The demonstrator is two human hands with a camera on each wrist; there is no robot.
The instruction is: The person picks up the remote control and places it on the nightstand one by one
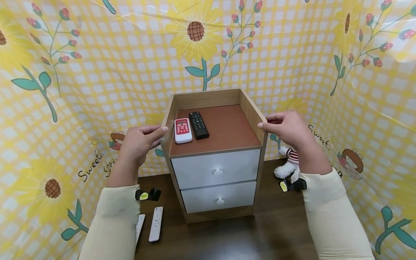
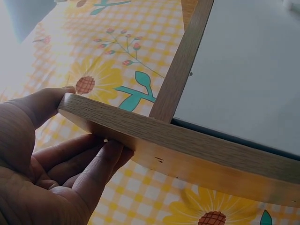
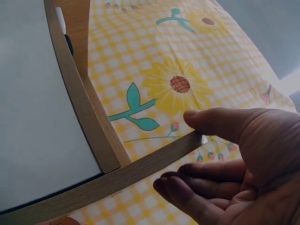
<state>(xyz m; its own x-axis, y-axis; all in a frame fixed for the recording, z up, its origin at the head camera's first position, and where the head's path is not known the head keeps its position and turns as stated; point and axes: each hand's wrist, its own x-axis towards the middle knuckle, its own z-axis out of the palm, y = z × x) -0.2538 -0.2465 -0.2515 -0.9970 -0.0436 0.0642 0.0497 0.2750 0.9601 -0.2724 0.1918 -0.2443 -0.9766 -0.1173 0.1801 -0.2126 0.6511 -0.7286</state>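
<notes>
A small wooden cabinet (image 1: pixel 227 126) with two white drawers stands upright, both drawers closed. My left hand (image 1: pixel 138 142) pinches the front top corner of its left side panel (image 2: pixel 140 122), thumb on one face and fingers on the other. At the right side panel (image 3: pixel 112 185), my right hand (image 1: pixel 289 130) has its thumb on the corner and its fingers curled round the outer side. On the cabinet's brown top lie a white-and-red remote control (image 1: pixel 183 130) and, beside it, a black remote control (image 1: pixel 199 125).
A white remote control (image 1: pixel 156 224) lies on the dark floor (image 1: pixel 224 238) at front left, with another white remote control (image 1: pixel 140 227) partly behind my left sleeve. A white plush toy (image 1: pixel 288 164) sits right of the cabinet. Checked sunflower cloth (image 1: pixel 130 72) surrounds the space.
</notes>
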